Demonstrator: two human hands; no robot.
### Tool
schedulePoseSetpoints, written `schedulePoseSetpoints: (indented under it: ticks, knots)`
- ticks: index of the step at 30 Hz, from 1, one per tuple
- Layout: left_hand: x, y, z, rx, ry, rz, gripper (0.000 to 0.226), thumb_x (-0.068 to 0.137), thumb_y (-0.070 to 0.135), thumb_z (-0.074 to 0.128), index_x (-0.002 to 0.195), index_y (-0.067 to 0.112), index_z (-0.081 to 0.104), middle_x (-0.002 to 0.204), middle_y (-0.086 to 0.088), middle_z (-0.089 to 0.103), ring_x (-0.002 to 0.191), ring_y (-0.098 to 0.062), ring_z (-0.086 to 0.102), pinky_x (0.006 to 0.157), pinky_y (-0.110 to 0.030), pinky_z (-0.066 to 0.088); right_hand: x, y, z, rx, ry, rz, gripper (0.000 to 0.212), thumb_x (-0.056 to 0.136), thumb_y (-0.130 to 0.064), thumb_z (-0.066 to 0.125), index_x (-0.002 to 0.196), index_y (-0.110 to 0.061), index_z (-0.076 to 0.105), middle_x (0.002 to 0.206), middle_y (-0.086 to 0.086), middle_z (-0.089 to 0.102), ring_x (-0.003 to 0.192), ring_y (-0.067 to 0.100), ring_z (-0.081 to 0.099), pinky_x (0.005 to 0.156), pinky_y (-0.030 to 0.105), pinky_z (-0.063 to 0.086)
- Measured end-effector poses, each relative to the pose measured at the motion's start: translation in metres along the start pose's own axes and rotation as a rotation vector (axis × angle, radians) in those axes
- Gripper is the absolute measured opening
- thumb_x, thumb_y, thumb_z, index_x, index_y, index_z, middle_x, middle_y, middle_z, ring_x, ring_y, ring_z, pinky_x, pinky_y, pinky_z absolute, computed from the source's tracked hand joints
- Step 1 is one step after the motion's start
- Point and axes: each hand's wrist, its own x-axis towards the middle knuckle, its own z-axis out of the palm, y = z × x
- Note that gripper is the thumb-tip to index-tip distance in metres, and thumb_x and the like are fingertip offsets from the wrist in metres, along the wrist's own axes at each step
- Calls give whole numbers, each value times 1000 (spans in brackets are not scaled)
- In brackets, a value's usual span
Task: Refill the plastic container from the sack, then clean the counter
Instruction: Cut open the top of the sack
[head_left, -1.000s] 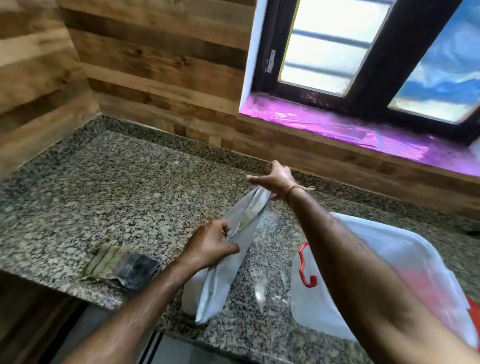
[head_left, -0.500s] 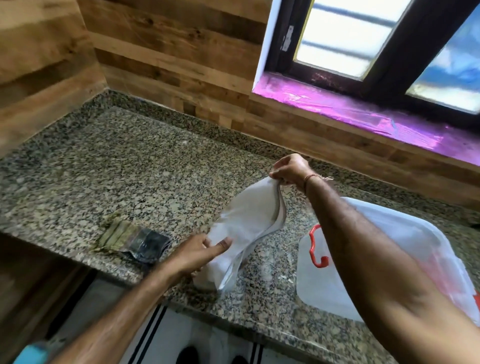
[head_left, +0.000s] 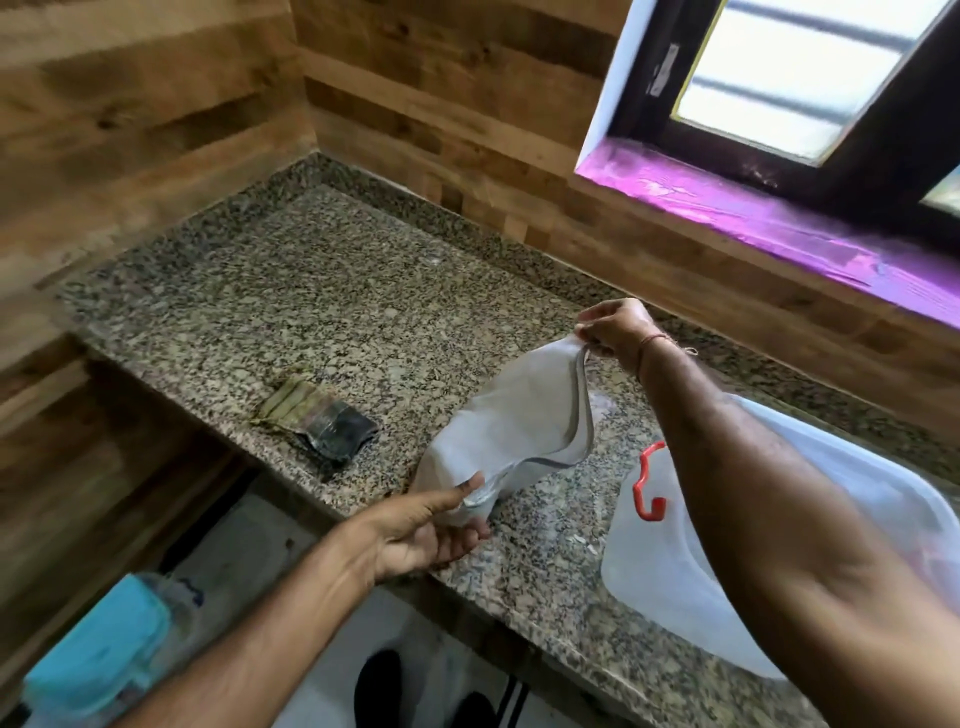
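Sack (head_left: 519, 421) limp over the counter (head_left: 311, 312), gripped at both ends.
Left hand (head_left: 426, 530) pinches its near corner, right hand (head_left: 613, 327) its far mouth edge; fold it taut and low, beside the lidded plastic container (head_left: 675, 571) at right.

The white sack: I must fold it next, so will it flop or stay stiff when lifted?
Likely floppy: the white sack sags in a curve between the right hand and left hand. Probably light: two pinches hold it.
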Motion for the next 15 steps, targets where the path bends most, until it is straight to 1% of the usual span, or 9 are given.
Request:
schedulePoseSetpoints:
  ticks: [3,5,6,7,8,10,12,14,15]
  knots:
    - [-3,-6,8,-75,22,55,66,70,-3,71,133,-6,50,106,-32,61,84,-32,63,48,-28,58,1,2,-5,59,-11,16,19,83,0,77,75,-15,68,70,6,64,56,13,57,50,22,51]
    - [-7,-7,10,-105,11,132,73,71,-11,69,136,11,45,116,-30,60,80,-34,68,45,-30,57,3,4,-9,70,-8,18,20,85,-1,75,73,-16,68,71,6,64,57,12,57,49,21,51]
    - [-7,-8,7,-141,9,164,81,71,-14,66,139,22,41,122,-29,58,76,-35,72,44,-32,57,4,5,-12,82,-13,18,21,87,-1,74,73,-16,68,72,6,64,57,12,57,46,19,50]
    - [-8,-7,1,-186,18,211,89,71,-17,65,141,31,39,128,-28,55,76,-34,74,46,-35,59,4,6,-16,101,-26,19,21,89,0,71,75,-16,67,73,6,64,57,11,57,44,17,49]
    - [-9,-5,-7,-217,19,263,100,71,-18,64,151,36,36,136,-27,52,82,-33,76,52,-38,62,5,7,-20,123,-38,22,21,90,1,69,76,-15,67,73,6,64,54,10,57,41,16,47]
    - [-10,-2,-21,-221,-11,377,104,70,-14,74,154,36,38,152,-24,45,99,-29,74,69,-38,64,5,8,-25,153,-64,20,20,92,2,66,80,-13,67,72,7,62,40,3,55,35,12,41]
    - [-13,3,-26,-184,-34,477,115,51,2,98,150,32,48,152,-18,47,103,-25,74,69,-33,63,4,11,-25,179,-80,26,15,93,3,65,88,-10,69,72,6,60,32,-1,51,34,11,38]
    - [-11,4,-28,-119,-17,535,130,31,15,106,147,30,51,147,-12,51,101,-22,74,67,-30,62,3,13,-22,210,-96,39,15,93,4,64,98,-9,70,74,6,60,33,-2,52,35,10,39]
    - [-9,3,-30,-92,-4,558,130,29,18,106,147,31,51,148,-11,51,105,-21,72,69,-30,62,2,14,-21,223,-105,45,16,93,4,64,101,-9,69,75,6,60,33,-2,53,36,10,40]
